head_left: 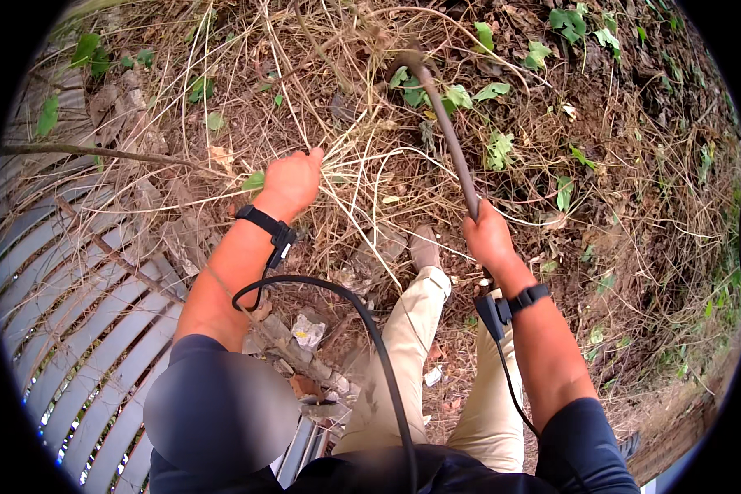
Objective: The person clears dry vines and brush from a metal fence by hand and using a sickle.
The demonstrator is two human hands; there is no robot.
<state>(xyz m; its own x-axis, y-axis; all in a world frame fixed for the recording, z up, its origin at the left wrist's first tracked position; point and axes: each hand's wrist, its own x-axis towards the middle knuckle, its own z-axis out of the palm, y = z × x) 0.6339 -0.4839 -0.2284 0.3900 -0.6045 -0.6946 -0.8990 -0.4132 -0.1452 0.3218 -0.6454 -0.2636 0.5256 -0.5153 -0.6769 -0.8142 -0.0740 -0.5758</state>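
Observation:
My left hand (291, 179) is closed around a bunch of dry grass stalks (346, 177) that fan out over the ground. My right hand (487, 236) grips the handle of a long curved tool (451, 136), a sickle-like blade whose hooked tip reaches into the tangle of dry stems near the top. Both wrists carry black straps with small devices and cables. My legs in beige trousers (412, 329) stand between the arms, one shoe (424, 247) planted among the grass.
A corrugated metal sheet (74, 329) lies along the left side. Broken bits of rubble (305, 333) line its edge. Dry vines, twigs and green leaves (498, 148) cover a dirt slope on the right. A thin branch (90, 151) crosses at left.

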